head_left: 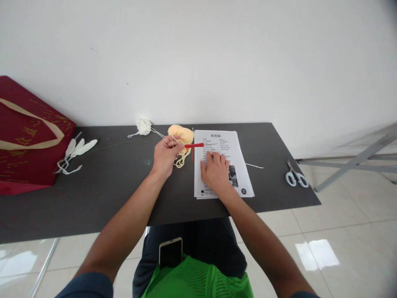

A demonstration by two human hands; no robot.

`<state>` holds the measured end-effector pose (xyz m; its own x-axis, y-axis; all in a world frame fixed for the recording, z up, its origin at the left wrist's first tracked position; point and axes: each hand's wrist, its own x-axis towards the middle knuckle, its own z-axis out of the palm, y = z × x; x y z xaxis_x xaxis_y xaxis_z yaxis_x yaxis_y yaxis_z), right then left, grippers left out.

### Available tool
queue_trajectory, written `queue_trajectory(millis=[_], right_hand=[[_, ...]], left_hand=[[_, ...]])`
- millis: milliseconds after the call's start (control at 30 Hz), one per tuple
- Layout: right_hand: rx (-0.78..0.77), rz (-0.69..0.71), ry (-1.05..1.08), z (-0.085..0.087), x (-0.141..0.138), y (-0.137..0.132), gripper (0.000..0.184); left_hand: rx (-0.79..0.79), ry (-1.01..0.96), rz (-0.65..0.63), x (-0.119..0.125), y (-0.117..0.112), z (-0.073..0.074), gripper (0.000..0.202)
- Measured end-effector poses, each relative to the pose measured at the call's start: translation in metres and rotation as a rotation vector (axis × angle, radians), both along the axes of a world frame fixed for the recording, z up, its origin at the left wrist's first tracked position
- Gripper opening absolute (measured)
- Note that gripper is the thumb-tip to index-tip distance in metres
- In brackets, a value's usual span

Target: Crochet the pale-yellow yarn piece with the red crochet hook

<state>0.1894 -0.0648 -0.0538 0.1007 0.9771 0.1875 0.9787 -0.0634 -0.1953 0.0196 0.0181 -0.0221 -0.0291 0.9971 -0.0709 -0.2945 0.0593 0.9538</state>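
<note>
My left hand (pixel 166 154) is closed around a red-handled crochet hook (pixel 194 145), whose thin metal shaft points right over the top of a printed sheet. White yarn runs up from these fingers toward a white yarn ball (pixel 143 125) near the wall. Just behind that hand sits a pale orange yarn ball (pixel 182 133), with loose yellowish loops (pixel 182 160) hanging beside the fingers. My right hand (pixel 215 171) lies flat with spread fingers on the printed pattern sheets (pixel 242 182), covering part of the text and a picture.
Scissors with pale handles (pixel 297 179) lie near the right end of the dark table (pixel 124 207). At left stand a dark red gift bag (pixel 31 145) and white leaf-shaped pieces (pixel 81 147). A phone (pixel 170 253) rests on my lap. A white wall (pixel 198 62) backs the table.
</note>
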Motion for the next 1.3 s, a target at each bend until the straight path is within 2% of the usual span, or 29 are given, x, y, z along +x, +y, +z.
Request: queue_trajectory(millis=[1067,1200,1267,1300], right_hand=[[-0.015,-0.088,0.044,0.001,0.001,0.003,0.044],[0.051,-0.072,0.183,0.004,0.001,0.003,0.043],[0.111,0.008,0.388,0.009,-0.005,0.005,0.045],[0.118,0.068,0.557,0.013,-0.009,0.007,0.049]], left_hand=[[0.034,0.011,-0.004,-0.001,0.001,-0.003,0.034],[0.041,0.001,-0.007,-0.001,0.0,0.0,0.034],[0.044,-0.013,-0.019,-0.001,-0.001,0.002,0.035],[0.045,-0.017,-0.026,-0.001,-0.001,0.003,0.036]])
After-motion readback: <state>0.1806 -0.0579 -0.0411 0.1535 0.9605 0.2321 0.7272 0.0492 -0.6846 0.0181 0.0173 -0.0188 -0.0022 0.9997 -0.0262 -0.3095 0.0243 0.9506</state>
